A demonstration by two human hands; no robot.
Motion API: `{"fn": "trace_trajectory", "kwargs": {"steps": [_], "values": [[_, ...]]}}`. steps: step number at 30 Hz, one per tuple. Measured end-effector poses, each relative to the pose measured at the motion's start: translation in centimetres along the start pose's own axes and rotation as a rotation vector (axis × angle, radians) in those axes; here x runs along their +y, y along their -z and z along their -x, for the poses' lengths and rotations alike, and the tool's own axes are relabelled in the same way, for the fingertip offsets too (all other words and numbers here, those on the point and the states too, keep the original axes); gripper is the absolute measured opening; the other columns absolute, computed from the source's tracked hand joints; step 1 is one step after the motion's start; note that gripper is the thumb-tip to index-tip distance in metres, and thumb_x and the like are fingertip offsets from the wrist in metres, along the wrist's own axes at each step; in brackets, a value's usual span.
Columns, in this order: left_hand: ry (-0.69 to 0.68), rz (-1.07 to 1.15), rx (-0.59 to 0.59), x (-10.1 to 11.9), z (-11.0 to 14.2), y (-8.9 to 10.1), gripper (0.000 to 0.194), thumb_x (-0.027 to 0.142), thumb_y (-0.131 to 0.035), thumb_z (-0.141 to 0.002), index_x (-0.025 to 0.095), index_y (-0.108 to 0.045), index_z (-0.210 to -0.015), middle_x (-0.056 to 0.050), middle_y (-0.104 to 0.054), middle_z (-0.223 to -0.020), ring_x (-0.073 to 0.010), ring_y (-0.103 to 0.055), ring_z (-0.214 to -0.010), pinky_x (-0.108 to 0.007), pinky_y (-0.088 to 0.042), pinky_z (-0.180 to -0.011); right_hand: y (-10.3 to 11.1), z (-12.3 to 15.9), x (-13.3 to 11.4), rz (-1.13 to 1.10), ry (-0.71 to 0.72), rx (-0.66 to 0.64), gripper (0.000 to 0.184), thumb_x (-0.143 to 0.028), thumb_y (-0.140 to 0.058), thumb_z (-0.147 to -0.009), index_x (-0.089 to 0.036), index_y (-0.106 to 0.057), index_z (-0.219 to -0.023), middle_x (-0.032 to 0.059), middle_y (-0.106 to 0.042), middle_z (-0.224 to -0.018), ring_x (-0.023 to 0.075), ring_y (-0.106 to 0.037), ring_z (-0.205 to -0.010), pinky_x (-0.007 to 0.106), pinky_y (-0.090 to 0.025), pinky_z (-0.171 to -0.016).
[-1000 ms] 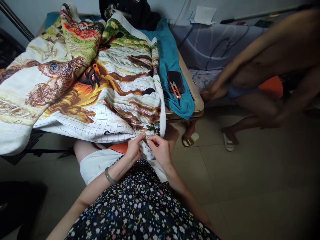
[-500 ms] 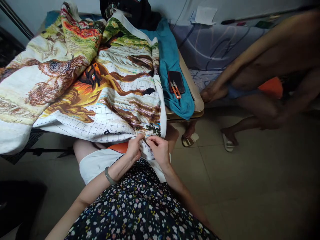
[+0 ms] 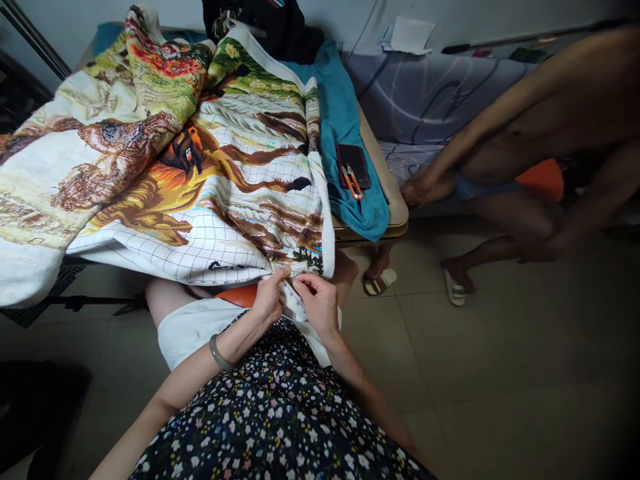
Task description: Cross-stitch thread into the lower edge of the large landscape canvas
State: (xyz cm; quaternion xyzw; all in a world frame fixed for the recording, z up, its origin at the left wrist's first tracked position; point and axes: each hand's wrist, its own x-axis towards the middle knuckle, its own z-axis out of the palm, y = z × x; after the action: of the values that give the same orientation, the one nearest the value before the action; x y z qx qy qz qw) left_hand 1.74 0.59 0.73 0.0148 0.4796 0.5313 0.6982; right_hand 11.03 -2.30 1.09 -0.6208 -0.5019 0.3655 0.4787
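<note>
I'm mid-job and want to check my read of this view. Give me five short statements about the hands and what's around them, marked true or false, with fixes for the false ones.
1. The left hand holds the stitched cloth by its near part. True.
2. The right hand is reaching for the orange-handled snips. False: it is at the cloth, close beside the left hand.
3. The snips lie partly on a dark phone-like object. True.
4. The grey bangle is on the right wrist. False: it is on the left wrist.
5. The phone-like object rests on a teal fabric. True.
</note>
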Motion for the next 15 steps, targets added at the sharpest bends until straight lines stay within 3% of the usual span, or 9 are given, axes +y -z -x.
{"fn": "trace_trajectory", "kwargs": {"steps": [15], "values": [[-0.029, 0.003, -0.010, -0.27, -0.34, 0.20, 0.025, 0.024, -0.081, -0.046, 0.014, -0.069, -0.066, -0.002, -0.069, -0.067, -0.0131, -0.060, -0.062, -0.026, -0.048, -0.070, -0.03, -0.51, 0.63, -0.014, -0.029, -0.008, 0.015, -0.030, -0.063, -0.076, -0.017, -0.069, -0.072, 0.0035, -0.071, -0.072, 0.0171, -0.062, -0.067, 0.029, -0.050, -0.067]]}}
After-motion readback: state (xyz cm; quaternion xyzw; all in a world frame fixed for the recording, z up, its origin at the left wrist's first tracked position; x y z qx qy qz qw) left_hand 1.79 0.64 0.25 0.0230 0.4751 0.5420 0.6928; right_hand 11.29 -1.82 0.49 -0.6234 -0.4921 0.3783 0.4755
